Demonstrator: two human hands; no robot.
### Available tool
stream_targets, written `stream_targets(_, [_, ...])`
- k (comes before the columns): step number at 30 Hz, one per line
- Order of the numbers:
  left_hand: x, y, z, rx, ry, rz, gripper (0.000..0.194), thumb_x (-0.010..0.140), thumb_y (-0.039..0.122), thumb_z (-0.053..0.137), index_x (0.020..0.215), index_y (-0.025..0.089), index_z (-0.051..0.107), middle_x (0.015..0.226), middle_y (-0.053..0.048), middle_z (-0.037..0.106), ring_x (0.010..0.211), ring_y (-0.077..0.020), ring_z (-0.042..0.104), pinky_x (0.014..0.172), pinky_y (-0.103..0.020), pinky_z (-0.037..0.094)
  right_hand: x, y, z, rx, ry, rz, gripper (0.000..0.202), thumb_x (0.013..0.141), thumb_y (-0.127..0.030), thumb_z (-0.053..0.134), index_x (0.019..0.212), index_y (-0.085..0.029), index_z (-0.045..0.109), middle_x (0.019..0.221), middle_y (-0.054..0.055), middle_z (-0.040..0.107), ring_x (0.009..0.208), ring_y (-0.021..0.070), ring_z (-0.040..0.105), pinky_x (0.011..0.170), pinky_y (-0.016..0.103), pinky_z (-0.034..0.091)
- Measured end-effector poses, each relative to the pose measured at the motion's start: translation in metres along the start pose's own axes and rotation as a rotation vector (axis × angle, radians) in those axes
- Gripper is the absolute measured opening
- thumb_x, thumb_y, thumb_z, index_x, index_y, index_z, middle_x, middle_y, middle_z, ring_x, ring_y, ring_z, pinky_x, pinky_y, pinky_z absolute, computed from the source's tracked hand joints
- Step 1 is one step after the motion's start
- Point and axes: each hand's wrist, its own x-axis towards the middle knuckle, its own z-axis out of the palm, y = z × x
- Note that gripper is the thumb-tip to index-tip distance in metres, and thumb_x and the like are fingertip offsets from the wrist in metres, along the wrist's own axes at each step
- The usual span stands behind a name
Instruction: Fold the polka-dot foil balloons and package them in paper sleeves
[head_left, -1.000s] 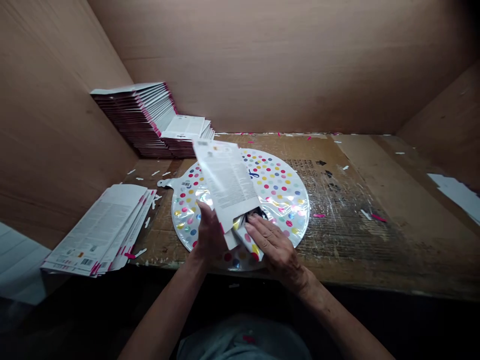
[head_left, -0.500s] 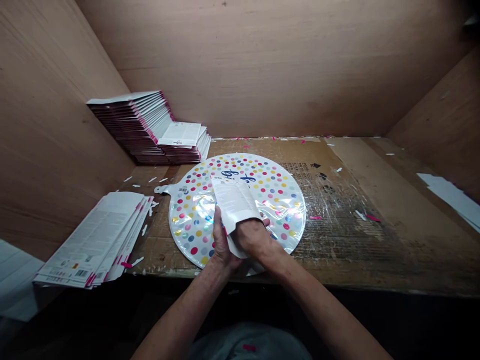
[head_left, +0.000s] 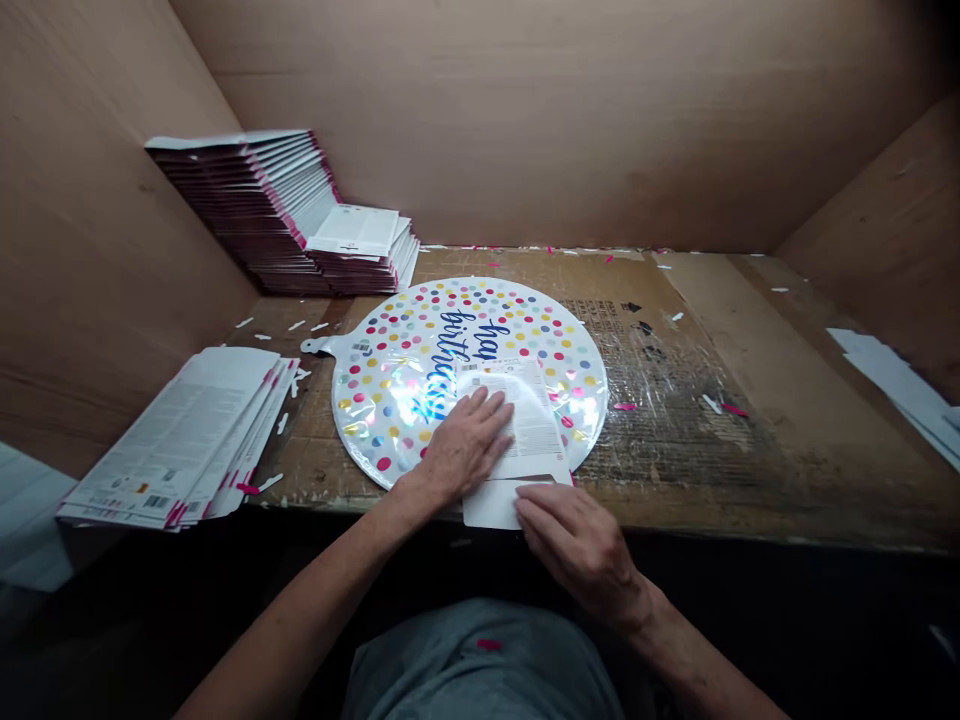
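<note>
A white printed sleeve (head_left: 532, 430) lies flat on the round dotted foil balloon (head_left: 390, 340), its flap end toward the table's front edge. My left hand (head_left: 466, 440) rests on the sleeve's left part, fingers spread and lying flat. At the near end, my right hand (head_left: 581, 540) has its fingers pressed together on the right side of the flap. Blue lettering shows on the balloon beyond and left of the sleeve.
A tall stack of folded sleeves (head_left: 232, 210) leans at the back left. More sleeves (head_left: 180, 430) lie at the front left. White sheets (head_left: 900, 385) are at the far right. Paper scraps dot the cardboard-covered table (head_left: 697, 460), with wooden walls around.
My right hand has come out of the sleeve and moved to its flap. The sleeve has gone from held up and bulging to flat, and my left hand now lies on top. The view has tilted slightly.
</note>
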Motion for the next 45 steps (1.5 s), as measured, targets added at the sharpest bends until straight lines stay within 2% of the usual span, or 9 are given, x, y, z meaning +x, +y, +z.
stream_targets(8, [-0.005, 0.016, 0.015, -0.039, -0.173, 0.031, 0.042, 0.101, 0.032, 0.035, 0.137, 0.015, 0.051, 0.148, -0.016, 0.049, 0.143, -0.0330, 0.035, 0.114, -0.055, 0.033, -0.005, 0.012, -0.011, -0.120, -0.119, 0.090, 0.016, 0.095, -0.020, 0.058, 0.106, -0.018, 0.069, 0.097, 0.007, 0.071, 0.088, 0.0207, 0.062, 0.083, 0.035, 0.047])
stream_targets(23, [-0.008, 0.017, 0.018, -0.061, -0.154, 0.016, 0.041, 0.099, 0.029, 0.042, 0.136, 0.012, 0.051, 0.147, -0.015, 0.050, 0.141, -0.0338, 0.037, 0.114, -0.054, 0.032, 0.018, 0.019, 0.001, -0.302, -0.292, -0.039, 0.022, 0.098, -0.028, 0.054, 0.081, -0.016, 0.062, 0.079, 0.006, 0.063, 0.075, 0.0214, 0.053, 0.073, 0.035, 0.038])
stream_targets(30, [-0.005, 0.018, 0.018, -0.046, -0.135, 0.075, 0.038, 0.100, 0.031, 0.042, 0.133, 0.017, 0.053, 0.144, -0.015, 0.052, 0.140, -0.0326, 0.040, 0.112, -0.055, 0.035, -0.017, 0.017, -0.044, -0.087, -0.503, -0.034, 0.025, 0.098, -0.030, 0.053, 0.077, -0.019, 0.056, 0.070, 0.001, 0.060, 0.058, 0.0150, 0.052, 0.056, 0.030, 0.036])
stream_targets(32, [-0.002, 0.017, 0.019, -0.045, -0.119, 0.100, 0.036, 0.100, 0.032, 0.042, 0.131, 0.016, 0.054, 0.142, -0.016, 0.053, 0.139, -0.0326, 0.041, 0.112, -0.055, 0.036, -0.035, 0.016, -0.055, -0.021, -0.421, 0.014, 0.025, 0.097, -0.035, 0.055, 0.078, -0.019, 0.057, 0.071, 0.001, 0.061, 0.060, 0.0138, 0.055, 0.057, 0.029, 0.039])
stream_targets(35, [-0.002, 0.015, 0.022, -0.070, -0.059, 0.103, 0.034, 0.099, 0.031, 0.047, 0.127, 0.016, 0.056, 0.139, -0.016, 0.055, 0.137, -0.0319, 0.044, 0.111, -0.054, 0.039, -0.049, 0.015, -0.051, -0.090, -0.194, 0.024, 0.031, 0.093, -0.042, 0.062, 0.102, -0.012, 0.064, 0.100, 0.014, 0.068, 0.091, 0.0224, 0.065, 0.076, 0.033, 0.050])
stream_targets(37, [-0.007, 0.015, 0.023, -0.111, 0.038, 0.071, 0.028, 0.097, 0.029, 0.051, 0.120, 0.015, 0.059, 0.138, -0.018, 0.055, 0.137, -0.0307, 0.045, 0.111, -0.051, 0.042, -0.051, 0.014, -0.040, -0.172, -0.110, -0.007, 0.038, 0.093, -0.036, 0.063, 0.121, -0.011, 0.062, 0.118, 0.019, 0.065, 0.109, 0.0276, 0.061, 0.089, 0.039, 0.049])
stream_targets(40, [-0.027, 0.018, 0.017, -0.203, 0.179, 0.066, 0.016, 0.096, 0.025, 0.053, 0.100, 0.015, 0.064, 0.130, -0.017, 0.060, 0.135, -0.0275, 0.049, 0.108, -0.043, 0.048, -0.046, 0.012, -0.026, -0.241, -0.075, -0.055, 0.028, 0.095, -0.016, 0.055, 0.122, -0.013, 0.064, 0.116, 0.016, 0.068, 0.106, 0.0253, 0.062, 0.092, 0.040, 0.049])
stream_targets(43, [-0.054, 0.023, 0.005, -0.263, 0.121, 0.186, 0.021, 0.090, 0.038, 0.063, 0.093, 0.018, 0.066, 0.121, -0.014, 0.066, 0.132, -0.0288, 0.052, 0.107, -0.045, 0.049, -0.041, 0.014, -0.022, -0.223, -0.070, -0.112, 0.026, 0.095, -0.012, 0.053, 0.117, -0.012, 0.067, 0.115, 0.014, 0.071, 0.105, 0.0248, 0.062, 0.093, 0.041, 0.048])
stream_targets(45, [-0.071, 0.024, -0.001, -0.257, 0.039, 0.256, 0.049, 0.077, 0.056, 0.073, 0.106, 0.017, 0.067, 0.131, -0.019, 0.061, 0.135, -0.0352, 0.047, 0.109, -0.054, 0.044, -0.040, 0.016, -0.022, -0.195, -0.070, -0.126, 0.024, 0.095, -0.016, 0.056, 0.115, -0.011, 0.068, 0.114, 0.015, 0.071, 0.105, 0.0256, 0.062, 0.094, 0.042, 0.048])
